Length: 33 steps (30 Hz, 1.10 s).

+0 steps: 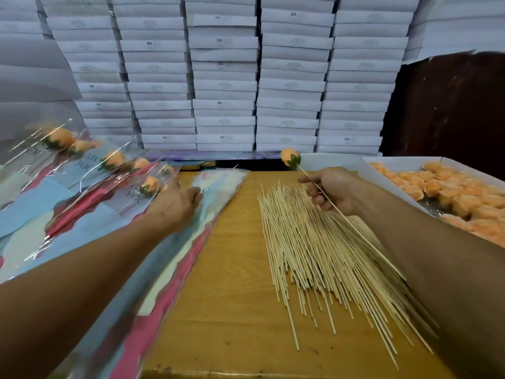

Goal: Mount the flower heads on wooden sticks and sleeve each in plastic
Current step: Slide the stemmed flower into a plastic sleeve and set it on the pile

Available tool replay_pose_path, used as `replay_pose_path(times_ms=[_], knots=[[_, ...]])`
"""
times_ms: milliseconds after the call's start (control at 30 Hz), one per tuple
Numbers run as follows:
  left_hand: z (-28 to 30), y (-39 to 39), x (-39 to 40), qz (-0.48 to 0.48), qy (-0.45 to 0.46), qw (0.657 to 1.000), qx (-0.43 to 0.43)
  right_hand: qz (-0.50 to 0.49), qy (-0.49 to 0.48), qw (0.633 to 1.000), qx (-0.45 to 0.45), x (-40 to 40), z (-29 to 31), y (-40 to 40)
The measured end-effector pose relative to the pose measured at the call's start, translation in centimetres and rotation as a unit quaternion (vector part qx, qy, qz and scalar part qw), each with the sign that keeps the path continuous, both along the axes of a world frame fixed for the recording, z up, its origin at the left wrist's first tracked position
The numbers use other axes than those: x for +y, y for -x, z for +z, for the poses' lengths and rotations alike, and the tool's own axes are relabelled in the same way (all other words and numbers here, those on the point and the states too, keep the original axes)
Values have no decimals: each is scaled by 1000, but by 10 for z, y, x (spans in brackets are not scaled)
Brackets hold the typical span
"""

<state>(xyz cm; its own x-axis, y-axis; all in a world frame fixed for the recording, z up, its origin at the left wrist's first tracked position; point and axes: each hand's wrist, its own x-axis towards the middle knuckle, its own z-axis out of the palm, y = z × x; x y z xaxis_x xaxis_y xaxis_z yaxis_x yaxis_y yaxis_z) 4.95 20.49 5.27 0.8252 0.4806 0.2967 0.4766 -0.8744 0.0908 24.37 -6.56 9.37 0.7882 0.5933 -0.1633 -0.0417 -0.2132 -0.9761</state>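
Note:
My right hand (332, 191) grips a wooden stick with an orange flower head (290, 157) mounted on its far tip, held above the pile of loose sticks (322, 258). My left hand (177, 205) reaches over the stack of printed plastic sleeves (175, 269), its fingers touching the top sleeve near its far end. Several sleeved flowers (114, 160) lie at the far left. A white tray (388, 165) of orange flower heads (448, 192) stands at the right.
The wooden table (232, 310) carries everything. Stacks of white flat boxes (224, 77) form a wall behind it. A dark brown panel (451, 105) stands at the back right.

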Motion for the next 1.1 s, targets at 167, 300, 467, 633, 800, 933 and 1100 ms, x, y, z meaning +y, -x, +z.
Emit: replay_pose_path(times_ms=[167,300,467,633,800,933,1100], knots=[[15,-5,-5,11,48,997,-53,-22,1,1000,-3,-6,17,-8],[20,-6,-14,76,276,944,-162,-77,-46,995,44,-12,29,-19],[28,0,-28,117,508,828,-209,-106,-58,991,62,-19,36,-25],[33,9,-57,51,630,744,-216,-122,-72,989,51,-4,22,-1],[34,19,-92,-24,701,665,-256,-65,-25,997,-14,16,-13,33],[27,26,-119,-56,711,652,-259,-21,-27,999,22,23,-30,46],[11,33,-144,-71,728,641,-231,-71,-86,993,25,24,-38,40]])
